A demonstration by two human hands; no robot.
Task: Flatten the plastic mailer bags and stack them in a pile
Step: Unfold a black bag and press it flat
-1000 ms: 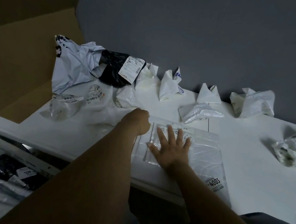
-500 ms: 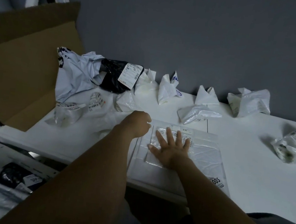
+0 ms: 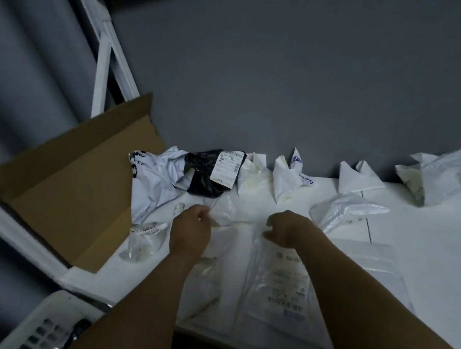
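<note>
- Head view: the right hand (image 3: 289, 229), which lay flat with fingers spread on the flat clear plastic mailer bag (image 3: 277, 281) half a second ago, has left the bag's middle. It now sits at the bag's far edge with its fingers curled.
- Its grip is drawn together, but blur hides whether it pinches that edge or nothing, so I cannot tell.
- The left hand (image 3: 190, 234) was a fist resting on the white bench (image 3: 428, 252) beside the bag. Now its grip is clamped on a thin translucent plastic bag (image 3: 226, 212), pinched between thumb and fingers. That bag spreads from the left hand toward the right hand.
- The flat clear plastic mailer bag stays at the near edge of the bench, printed label up, partly under the right forearm.
- The crumpled white plastic bags (image 3: 285, 180) keep their row along the far edge against the grey wall (image 3: 290, 81).
- The white-labelled black plastic bag (image 3: 202, 184) near the far left corner and the brown cardboard box (image 3: 74, 192) off the left edge have not moved.
- The camera has tipped upward, so more wall shows than before.
</note>
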